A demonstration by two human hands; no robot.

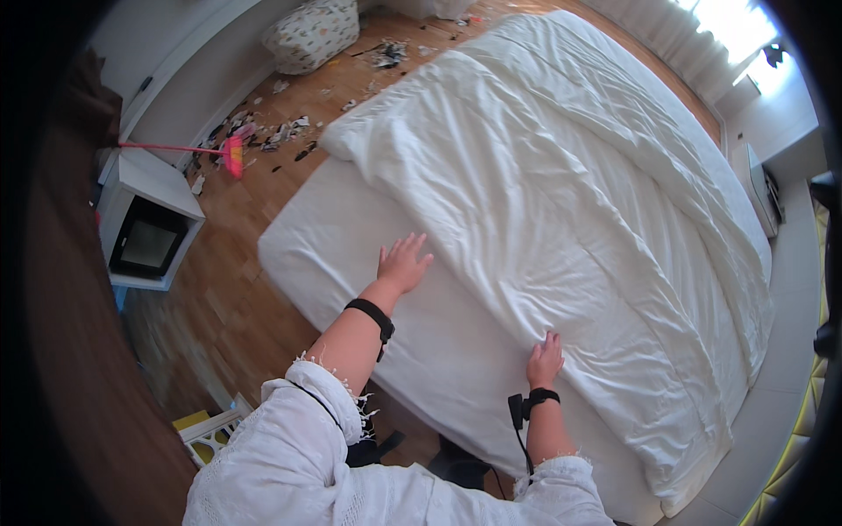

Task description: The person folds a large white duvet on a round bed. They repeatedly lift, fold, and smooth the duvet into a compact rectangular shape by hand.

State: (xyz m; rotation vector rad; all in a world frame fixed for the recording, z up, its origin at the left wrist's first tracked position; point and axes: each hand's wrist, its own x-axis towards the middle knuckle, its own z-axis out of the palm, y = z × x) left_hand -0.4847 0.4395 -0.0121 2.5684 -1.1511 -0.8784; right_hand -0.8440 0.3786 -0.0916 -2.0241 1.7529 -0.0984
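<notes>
A rumpled white duvet (526,202) covers most of the bed, its near edge running slantwise across the mattress. On the nearer side a strip of smooth white sheet (329,223) shows. My left hand (403,264) is over this strip, fingers spread, holding nothing, close to the duvet's edge. At that edge farther right, my right hand (545,361) has its fingers bunched on the duvet fabric, and creases fan out from there. Black bands with small devices circle both my wrists.
Scraps of black and white litter (285,131) are strewn on the wooden floor at the far left. A pink broom (231,156) lies by a white cabinet (158,188). A patterned white bundle (312,35) rests along the wall. A white slatted frame (215,428) stands at lower left.
</notes>
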